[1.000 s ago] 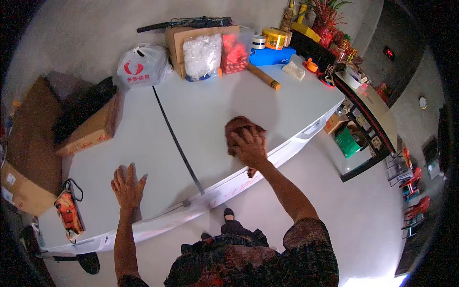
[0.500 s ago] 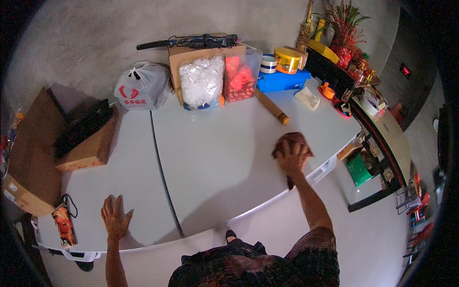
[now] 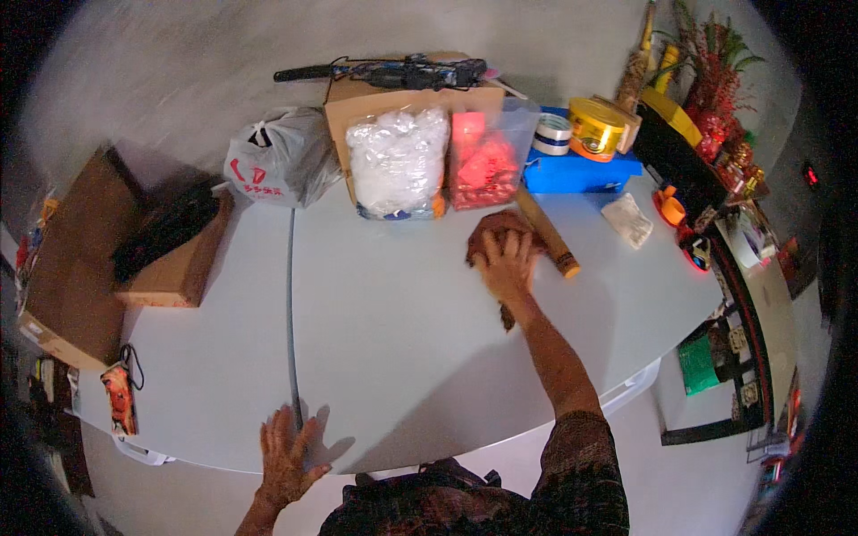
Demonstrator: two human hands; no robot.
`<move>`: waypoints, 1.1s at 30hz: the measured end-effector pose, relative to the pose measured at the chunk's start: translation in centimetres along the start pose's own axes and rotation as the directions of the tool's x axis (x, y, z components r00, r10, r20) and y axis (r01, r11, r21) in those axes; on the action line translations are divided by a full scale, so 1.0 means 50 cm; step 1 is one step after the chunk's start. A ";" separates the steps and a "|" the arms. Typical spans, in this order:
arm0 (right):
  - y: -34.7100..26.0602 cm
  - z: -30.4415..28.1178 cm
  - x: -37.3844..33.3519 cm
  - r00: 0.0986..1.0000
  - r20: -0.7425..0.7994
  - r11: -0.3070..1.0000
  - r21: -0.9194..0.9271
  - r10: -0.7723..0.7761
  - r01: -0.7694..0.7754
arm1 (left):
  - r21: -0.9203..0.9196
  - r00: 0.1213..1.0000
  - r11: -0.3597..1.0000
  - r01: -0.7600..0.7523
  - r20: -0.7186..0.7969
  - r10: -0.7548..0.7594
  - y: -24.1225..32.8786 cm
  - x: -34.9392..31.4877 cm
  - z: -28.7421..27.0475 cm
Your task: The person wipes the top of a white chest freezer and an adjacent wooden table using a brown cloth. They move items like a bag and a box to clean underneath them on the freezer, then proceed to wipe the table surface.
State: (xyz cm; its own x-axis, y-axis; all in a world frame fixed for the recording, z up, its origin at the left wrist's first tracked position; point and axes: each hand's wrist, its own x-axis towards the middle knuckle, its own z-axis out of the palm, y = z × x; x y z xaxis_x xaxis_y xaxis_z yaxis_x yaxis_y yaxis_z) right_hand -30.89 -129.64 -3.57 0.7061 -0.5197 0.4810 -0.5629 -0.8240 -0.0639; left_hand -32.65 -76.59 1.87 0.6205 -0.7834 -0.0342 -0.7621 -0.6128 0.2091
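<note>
My right hand (image 3: 507, 268) presses down on a bunched brown cloth (image 3: 499, 221) on the white table (image 3: 384, 313), its fingers curved over it. A dark tail of the cloth sticks out below the wrist. Just right of the cloth lies a brown cardboard tube (image 3: 547, 234) with an orange end. My left hand (image 3: 286, 460), fingers spread, is at the table's front edge beside the dark seam that crosses the top. It holds nothing.
Along the back stand a grey plastic bag (image 3: 281, 161), a bag of white fluffy stuff (image 3: 398, 161), a clear bin with red packets (image 3: 487, 165) and a blue box (image 3: 576, 173) bearing tape rolls. A folded white cloth (image 3: 628, 220) lies right. Cardboard boxes (image 3: 76, 268) stand left.
My right hand has slid the brown cloth leftward and away from me, towards the tube and bin. My left hand has shifted right to the seam. The view has turned slightly.
</note>
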 end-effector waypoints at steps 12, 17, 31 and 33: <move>-0.208 0.042 0.083 0.972 0.050 0.971 -0.083 0.230 -0.226 | 0.083 0.995 0.992 0.093 -0.039 -0.090 0.047 0.021 -0.003; -0.374 0.003 0.015 0.999 -0.009 0.997 0.060 0.044 -0.043 | 0.096 0.990 0.991 0.098 -0.112 -0.087 0.050 0.018 -0.009; -0.584 -0.183 -0.320 0.809 -0.159 0.671 0.482 -0.566 0.564 | -0.101 0.932 0.995 0.005 -0.360 -0.041 0.017 -0.001 0.037; -0.560 -0.204 -0.384 0.807 -0.158 0.668 0.484 -0.568 0.565 | -0.112 0.945 0.994 0.017 -0.323 -0.053 0.020 0.004 0.040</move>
State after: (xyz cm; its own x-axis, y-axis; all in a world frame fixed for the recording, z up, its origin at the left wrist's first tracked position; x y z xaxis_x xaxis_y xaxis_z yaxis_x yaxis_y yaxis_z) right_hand -33.10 -94.30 -2.09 0.8220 0.0847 0.5632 0.2314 -0.9532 -0.1944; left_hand -33.65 -77.54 0.13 0.6861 -0.6744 0.2728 -0.7260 -0.6107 0.3163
